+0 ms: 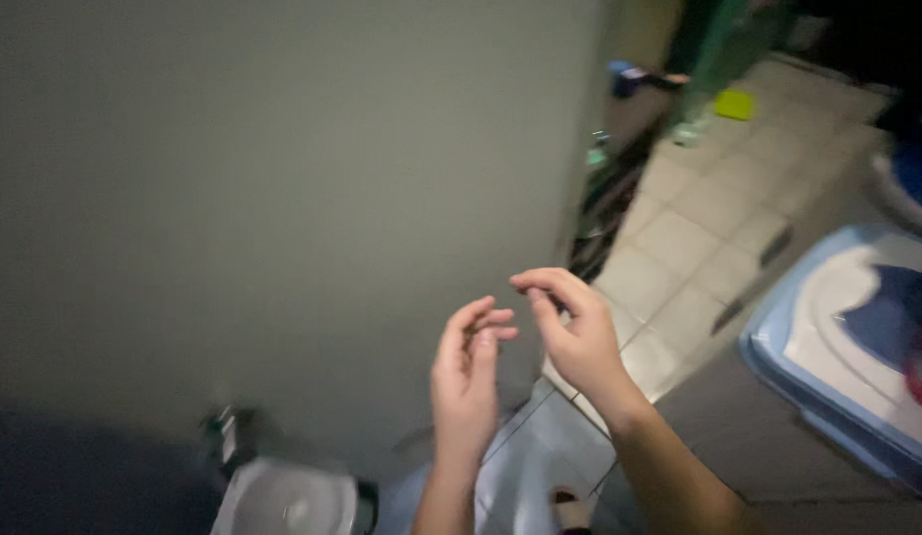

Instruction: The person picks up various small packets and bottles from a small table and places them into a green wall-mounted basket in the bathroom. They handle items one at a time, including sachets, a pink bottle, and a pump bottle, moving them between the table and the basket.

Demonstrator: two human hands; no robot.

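Note:
Both hands are raised in front of a plain grey wall [263, 198]. My left hand [468, 376] has its fingers loosely curled and apart, holding nothing. My right hand [570, 332] is just to its right, fingers bent with the fingertips close together; nothing shows between them. The two hands are near each other but not touching. The picture is blurred by motion.
A blue-rimmed tub [837, 347] with white and blue cloth lies at the right. Pale floor tiles [699, 218] run back to a yellow-green item [735, 104]. A white basin [282, 495] sits at the bottom left. Dark clutter [604, 198] stands by the wall's edge.

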